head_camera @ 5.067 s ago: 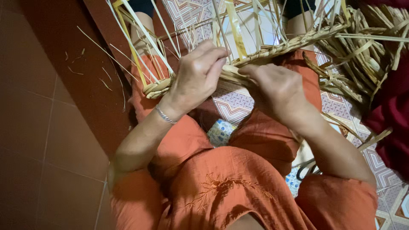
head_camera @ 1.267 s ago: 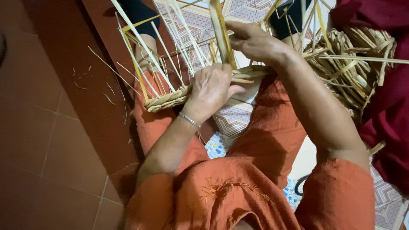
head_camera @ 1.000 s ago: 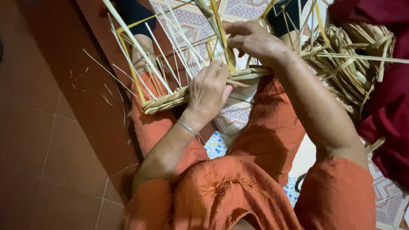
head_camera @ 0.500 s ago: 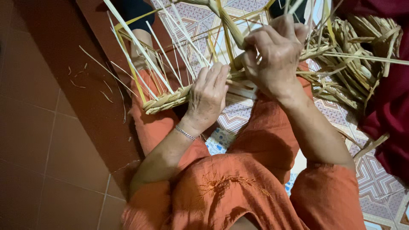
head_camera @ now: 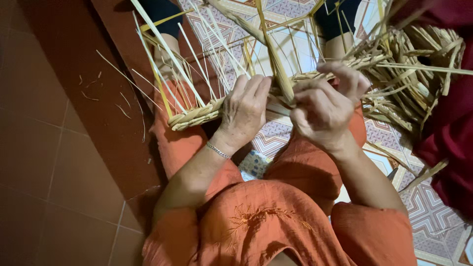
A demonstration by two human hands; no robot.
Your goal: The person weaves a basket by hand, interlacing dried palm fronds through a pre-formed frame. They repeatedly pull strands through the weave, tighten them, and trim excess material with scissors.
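From the head view I looked down over my lap, where a half-woven basket (head_camera: 197,116) rested across my knees, its braided straw rim running from the left knee toward the middle and loose upright strips (head_camera: 170,54) fanning up and away from it. My left hand (head_camera: 245,111) lay flat against the rim, fingers (head_camera: 253,86) straight and close together, pressing on the weave rather than curled round anything; a thin bracelet (head_camera: 218,150) sat at that wrist. My right hand (head_camera: 322,106) was just beside it, almost touching, with its fingers bent and pinched on a flat strip (head_camera: 276,59) that rose steeply between the two hands; the upper fingers (head_camera: 345,74) curled over the rim as well. I could not tell exactly how many strands that hand had clamped. The basket sat against my orange trousers (head_camera: 300,172), above a patterned mat (head_camera: 276,140) showing between the knees. To the right, near my right hand, lay a tangled heap of straw (head_camera: 414,74), and beyond it a dark red cloth (head_camera: 451,138). On the left was reddish-brown tiled floor (head_camera: 54,148) with a few stray straw bits (head_camera: 106,96) on it.
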